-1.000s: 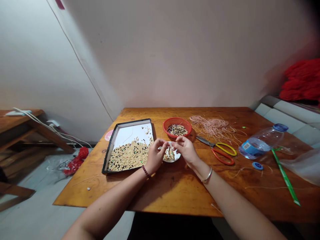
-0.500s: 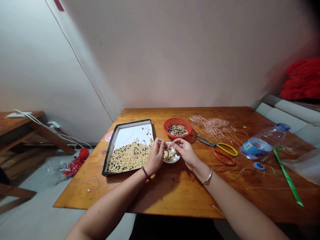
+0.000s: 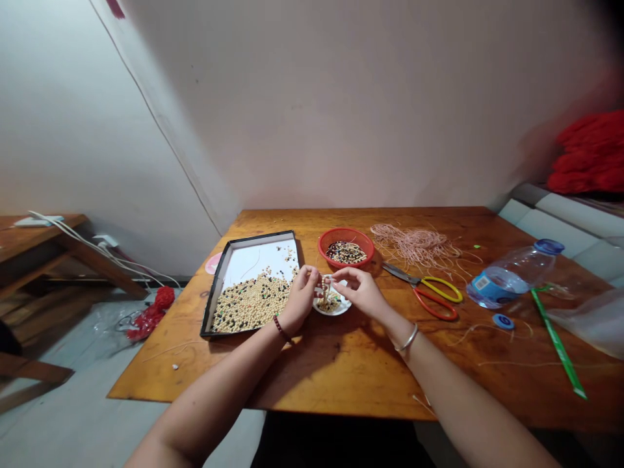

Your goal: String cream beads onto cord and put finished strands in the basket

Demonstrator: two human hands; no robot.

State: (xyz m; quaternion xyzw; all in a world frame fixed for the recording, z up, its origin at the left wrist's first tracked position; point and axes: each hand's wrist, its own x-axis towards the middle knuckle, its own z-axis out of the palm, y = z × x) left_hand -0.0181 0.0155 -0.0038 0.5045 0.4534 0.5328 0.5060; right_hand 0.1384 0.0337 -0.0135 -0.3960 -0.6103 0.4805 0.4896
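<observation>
Over a small white dish of mixed beads, my two hands meet at a short string of beads. My left hand pinches the string on its left side, with the fingers closed. From the right, my right hand has thumb and forefinger pressed together at the string's other side; the thin cord there is too fine to make out clearly. Left of my hands lies a black-rimmed tray of cream, black and green beads. A red basket of beads stands just behind the dish.
Scissors with yellow and red handles lie to the right. Behind them is a tangle of pink cord. A plastic bottle, its blue label piece and a green strip are further right. Red yarn is piled beyond.
My hands have shifted slightly, and more of the dish and the hanging bead string shows between them. The view has moved a little; other things lie as before.
</observation>
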